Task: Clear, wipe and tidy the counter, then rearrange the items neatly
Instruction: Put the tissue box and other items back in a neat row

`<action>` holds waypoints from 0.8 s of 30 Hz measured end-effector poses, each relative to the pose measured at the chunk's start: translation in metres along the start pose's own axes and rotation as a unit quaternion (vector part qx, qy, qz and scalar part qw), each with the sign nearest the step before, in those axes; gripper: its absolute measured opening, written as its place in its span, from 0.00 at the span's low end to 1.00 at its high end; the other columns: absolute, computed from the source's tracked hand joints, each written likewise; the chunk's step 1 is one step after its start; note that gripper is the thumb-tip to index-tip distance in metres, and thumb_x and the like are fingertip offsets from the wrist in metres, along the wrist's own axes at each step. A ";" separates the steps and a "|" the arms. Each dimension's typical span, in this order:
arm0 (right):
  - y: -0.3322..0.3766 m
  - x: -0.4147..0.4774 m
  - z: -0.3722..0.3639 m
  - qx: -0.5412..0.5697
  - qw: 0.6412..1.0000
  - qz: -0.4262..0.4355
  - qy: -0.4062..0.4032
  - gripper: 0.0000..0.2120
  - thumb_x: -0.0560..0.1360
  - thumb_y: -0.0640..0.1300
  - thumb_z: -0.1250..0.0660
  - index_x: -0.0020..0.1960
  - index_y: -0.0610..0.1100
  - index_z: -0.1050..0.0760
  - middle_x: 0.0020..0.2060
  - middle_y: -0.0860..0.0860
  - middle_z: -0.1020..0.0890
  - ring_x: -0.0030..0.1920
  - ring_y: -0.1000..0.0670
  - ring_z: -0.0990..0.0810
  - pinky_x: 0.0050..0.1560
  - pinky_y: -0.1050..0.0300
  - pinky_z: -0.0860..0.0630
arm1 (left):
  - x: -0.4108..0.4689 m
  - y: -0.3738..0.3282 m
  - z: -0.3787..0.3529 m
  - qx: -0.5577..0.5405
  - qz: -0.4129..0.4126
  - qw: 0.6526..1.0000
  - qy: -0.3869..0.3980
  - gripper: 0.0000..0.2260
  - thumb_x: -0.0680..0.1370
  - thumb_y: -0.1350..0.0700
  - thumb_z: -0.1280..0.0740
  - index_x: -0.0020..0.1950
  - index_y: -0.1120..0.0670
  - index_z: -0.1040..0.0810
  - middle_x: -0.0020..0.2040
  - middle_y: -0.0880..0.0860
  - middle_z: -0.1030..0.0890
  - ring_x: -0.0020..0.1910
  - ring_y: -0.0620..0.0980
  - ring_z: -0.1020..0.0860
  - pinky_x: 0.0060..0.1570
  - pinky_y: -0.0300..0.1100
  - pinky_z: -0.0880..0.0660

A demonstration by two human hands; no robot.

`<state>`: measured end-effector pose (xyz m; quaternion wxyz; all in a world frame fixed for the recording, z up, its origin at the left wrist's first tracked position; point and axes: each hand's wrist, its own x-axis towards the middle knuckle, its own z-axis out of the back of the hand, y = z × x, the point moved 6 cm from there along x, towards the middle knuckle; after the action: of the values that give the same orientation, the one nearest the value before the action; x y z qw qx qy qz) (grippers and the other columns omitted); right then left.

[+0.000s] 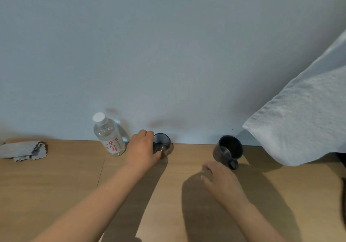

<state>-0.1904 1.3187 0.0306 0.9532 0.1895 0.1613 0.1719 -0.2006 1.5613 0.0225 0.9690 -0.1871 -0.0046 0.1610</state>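
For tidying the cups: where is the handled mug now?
In the head view, the handled mug stands right of centre by the wall, just beyond the right hand.

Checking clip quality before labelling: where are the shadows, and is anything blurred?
Head view: dark shadows lie on the counter beside both arms; faint smudged shadows mark the wall above the glass; the right hand has motion-blurred fingertips; the bottle label is sharp.

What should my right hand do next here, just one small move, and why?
Probably reach forward and take the dark mug by its handle: the right hand is open just short of it, the handle faces that hand, and the left hand grips the small cup.
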 end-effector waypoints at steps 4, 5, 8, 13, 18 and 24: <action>0.026 -0.006 0.008 -0.027 0.999 0.038 -0.004 0.19 0.78 0.47 0.34 0.69 0.50 0.30 0.61 0.55 0.23 0.58 0.58 0.25 0.60 0.66 0.30 | -0.035 0.003 0.021 0.033 -0.035 0.998 0.052 0.18 0.74 0.47 0.33 0.61 0.53 0.26 0.56 0.52 0.25 0.56 0.54 0.26 0.54 0.45 0.28; 0.034 -0.007 0.011 -0.029 0.999 0.040 0.000 0.20 0.78 0.47 0.35 0.69 0.50 0.31 0.62 0.55 0.24 0.60 0.58 0.26 0.61 0.66 0.31 | -0.043 0.005 0.027 0.033 -0.039 0.997 0.061 0.19 0.74 0.47 0.33 0.62 0.52 0.26 0.57 0.52 0.25 0.58 0.53 0.27 0.55 0.45 0.29; 0.064 -0.012 0.019 -0.051 0.997 0.061 0.001 0.21 0.78 0.48 0.36 0.70 0.51 0.32 0.64 0.54 0.25 0.62 0.55 0.26 0.62 0.60 0.30 | -0.065 0.015 0.047 0.019 -0.047 0.996 0.072 0.21 0.74 0.46 0.33 0.65 0.52 0.28 0.61 0.51 0.25 0.61 0.52 0.28 0.57 0.44 0.29; 0.122 -0.032 0.032 -0.088 0.985 0.138 -0.047 0.19 0.76 0.50 0.34 0.66 0.51 0.28 0.60 0.53 0.24 0.62 0.51 0.27 0.61 0.57 0.31 | -0.101 0.032 0.086 0.010 -0.057 0.997 0.050 0.22 0.75 0.47 0.34 0.67 0.51 0.29 0.62 0.51 0.26 0.61 0.52 0.27 0.56 0.43 0.30; 0.167 -0.046 0.037 -0.130 0.972 0.195 -0.028 0.17 0.76 0.50 0.36 0.65 0.51 0.29 0.60 0.55 0.25 0.61 0.51 0.28 0.56 0.58 0.31 | -0.138 0.061 0.119 0.021 -0.015 1.000 0.012 0.23 0.73 0.45 0.32 0.66 0.49 0.28 0.59 0.50 0.24 0.59 0.51 0.26 0.55 0.43 0.29; 0.205 -0.062 0.033 -0.145 0.944 0.296 0.003 0.17 0.75 0.52 0.36 0.64 0.54 0.28 0.56 0.57 0.25 0.60 0.53 0.27 0.50 0.60 0.34 | -0.198 0.076 0.144 0.019 0.091 0.995 -0.044 0.25 0.74 0.43 0.32 0.70 0.48 0.31 0.63 0.47 0.26 0.62 0.48 0.28 0.59 0.40 0.30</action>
<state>-0.2877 1.4626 0.1601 0.8762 0.0881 0.0743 0.4680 -0.4215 1.6178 0.1389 0.9526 -0.1614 -0.0275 0.2563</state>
